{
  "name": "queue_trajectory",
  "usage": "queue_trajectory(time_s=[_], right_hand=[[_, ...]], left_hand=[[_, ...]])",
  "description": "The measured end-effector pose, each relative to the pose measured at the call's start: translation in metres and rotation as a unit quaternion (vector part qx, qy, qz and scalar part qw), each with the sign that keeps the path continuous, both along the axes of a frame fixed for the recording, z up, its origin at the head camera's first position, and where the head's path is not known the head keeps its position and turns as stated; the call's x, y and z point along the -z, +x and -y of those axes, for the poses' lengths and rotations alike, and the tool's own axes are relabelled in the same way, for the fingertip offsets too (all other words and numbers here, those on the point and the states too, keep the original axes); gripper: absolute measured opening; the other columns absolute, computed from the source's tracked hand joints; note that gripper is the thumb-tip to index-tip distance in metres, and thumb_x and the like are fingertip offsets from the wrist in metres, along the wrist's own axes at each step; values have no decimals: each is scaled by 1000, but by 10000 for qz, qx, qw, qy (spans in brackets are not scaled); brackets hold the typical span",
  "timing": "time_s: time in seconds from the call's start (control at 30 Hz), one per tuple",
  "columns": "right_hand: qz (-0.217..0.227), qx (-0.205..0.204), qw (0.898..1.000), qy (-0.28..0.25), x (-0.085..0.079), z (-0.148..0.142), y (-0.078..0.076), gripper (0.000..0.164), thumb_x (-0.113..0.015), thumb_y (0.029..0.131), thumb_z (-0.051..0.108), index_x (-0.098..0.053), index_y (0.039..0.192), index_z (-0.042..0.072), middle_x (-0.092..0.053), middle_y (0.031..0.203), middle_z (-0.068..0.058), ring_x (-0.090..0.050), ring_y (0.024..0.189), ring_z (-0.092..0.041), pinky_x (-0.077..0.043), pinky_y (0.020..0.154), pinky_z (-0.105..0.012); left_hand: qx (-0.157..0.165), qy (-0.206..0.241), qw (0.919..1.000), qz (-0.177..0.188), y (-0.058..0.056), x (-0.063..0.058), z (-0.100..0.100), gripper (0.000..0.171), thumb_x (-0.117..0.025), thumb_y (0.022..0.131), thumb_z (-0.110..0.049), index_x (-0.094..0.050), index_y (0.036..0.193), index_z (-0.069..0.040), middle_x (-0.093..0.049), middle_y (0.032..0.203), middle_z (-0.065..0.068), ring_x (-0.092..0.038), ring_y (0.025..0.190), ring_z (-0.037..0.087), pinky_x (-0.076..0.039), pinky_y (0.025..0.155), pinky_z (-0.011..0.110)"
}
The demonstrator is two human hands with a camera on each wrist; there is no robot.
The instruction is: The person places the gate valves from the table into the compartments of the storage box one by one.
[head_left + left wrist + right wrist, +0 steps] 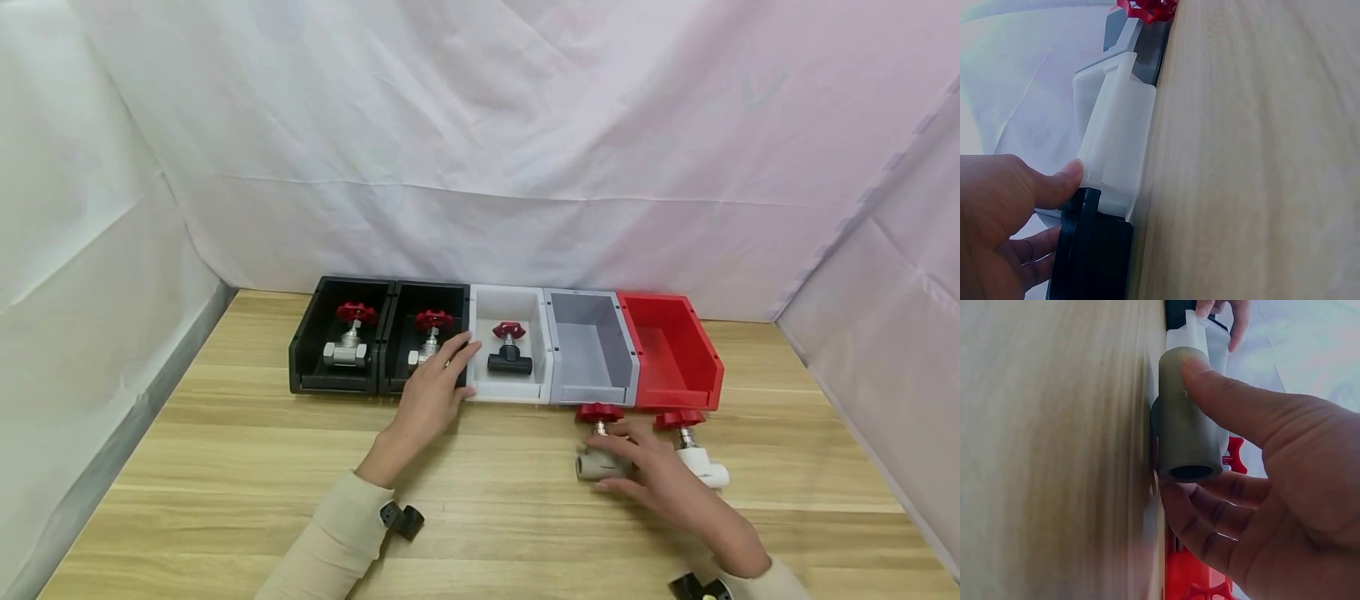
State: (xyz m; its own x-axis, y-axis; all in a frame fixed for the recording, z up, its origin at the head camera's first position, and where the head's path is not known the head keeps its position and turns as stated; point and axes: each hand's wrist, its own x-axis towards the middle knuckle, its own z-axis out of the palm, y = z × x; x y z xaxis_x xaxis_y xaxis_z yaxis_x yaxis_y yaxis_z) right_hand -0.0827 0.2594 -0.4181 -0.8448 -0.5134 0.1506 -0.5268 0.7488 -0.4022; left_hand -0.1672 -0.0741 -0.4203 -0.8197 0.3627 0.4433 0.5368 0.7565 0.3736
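Note:
My right hand (pixel 667 483) holds a grey stop valve (pixel 594 466) with a red handwheel, in front of the grey bin (pixel 592 394). In the right wrist view, the thumb lies along the grey pipe body (pixel 1188 434) and the fingers curl around its other side. Right beside that hand, a white valve (pixel 705 468) with a red wheel stands on the table. My left hand (pixel 426 402) rests at the border between a black bin (pixel 390 385) and the white bin (pixel 510 392), fingers extended over the edge. Its thumb touches the front of the bins.
A row of bins stands before a white cloth wall (pixel 480 233). The far-left black bin (pixel 330 385) and its neighbour each hold a metal valve; the white bin holds a black valve (pixel 510 360). At the right end is a red bin (pixel 675 398).

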Motion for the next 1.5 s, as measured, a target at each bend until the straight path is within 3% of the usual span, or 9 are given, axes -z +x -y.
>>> queue_trajectory(time_s=[0.6, 0.97, 1.5], right_hand=[[333, -3, 9990, 284, -2, 4, -1, 51, -81, 77, 28, -63, 125, 33, -51, 114, 6, -49, 100, -11, -51, 79, -32], [164, 34, 9993, 323, 0, 8, -1, 45, -81, 76, 30, -64, 118, 34, -49, 112, 7, -48, 98, -10, -51, 78, -31], [140, 6, 9993, 341, 1, 6, -1, 44, -79, 78, 31, -64, 120, 34, -51, 114, 7, -50, 100, -12, -52, 81, -36]], left_hand=[[36, -27, 10000, -2, 0, 0, -1, 69, -80, 78, -14, -49, 140, -12, -39, 147, 7, -58, 105, 32, -50, 78, 44], [23, -29, 10000, 12, 1, 0, -1, 70, -79, 79, -14, -47, 141, -14, -38, 147, 7, -58, 104, 32, -50, 78, 43], [23, -3, 10000, 23, 1, -1, 0, 70, -80, 78, -14, -48, 141, -13, -38, 147, 6, -58, 106, 32, -50, 77, 43]])
